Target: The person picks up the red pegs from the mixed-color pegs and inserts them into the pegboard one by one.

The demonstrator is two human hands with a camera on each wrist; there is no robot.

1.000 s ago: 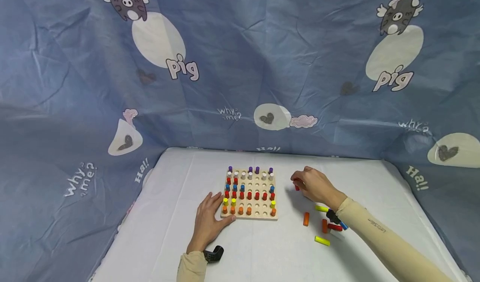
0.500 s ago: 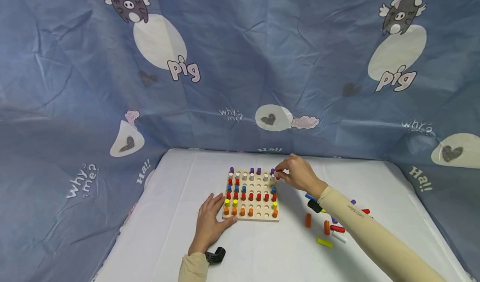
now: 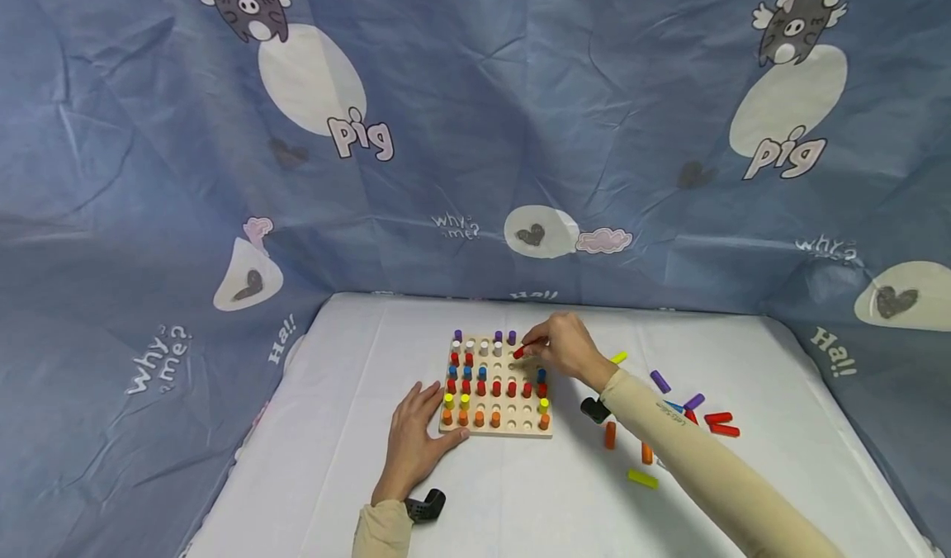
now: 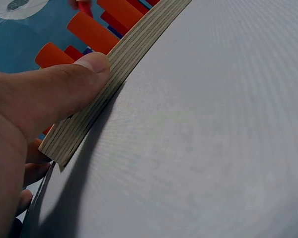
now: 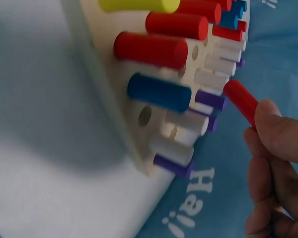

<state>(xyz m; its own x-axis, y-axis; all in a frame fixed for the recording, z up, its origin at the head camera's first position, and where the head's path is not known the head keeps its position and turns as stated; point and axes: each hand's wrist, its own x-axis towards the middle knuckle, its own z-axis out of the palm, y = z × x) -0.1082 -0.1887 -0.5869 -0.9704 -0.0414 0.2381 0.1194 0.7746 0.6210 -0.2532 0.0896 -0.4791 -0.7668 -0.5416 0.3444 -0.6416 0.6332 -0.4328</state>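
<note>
Moved leftward, right hand (image 3: pixel 568 347) pinches red peg (image 5: pixel 241 102) above pegboard (image 3: pixel 511 435) held by left hand (image 3: pixel 411 441), on white tabletop (image 3: pixel 342 360) before blue curtain (image 3: pixel 446 162).

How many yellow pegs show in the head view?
5 yellow pegs: two at the left end of their board row, one at its right end, one loose beyond the right sleeve, one loose on its near side. More may hide under it.

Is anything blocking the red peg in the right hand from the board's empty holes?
Nothing visible blocks it: the right hand holds the red peg over the board, with empty holes showing close by.
</note>
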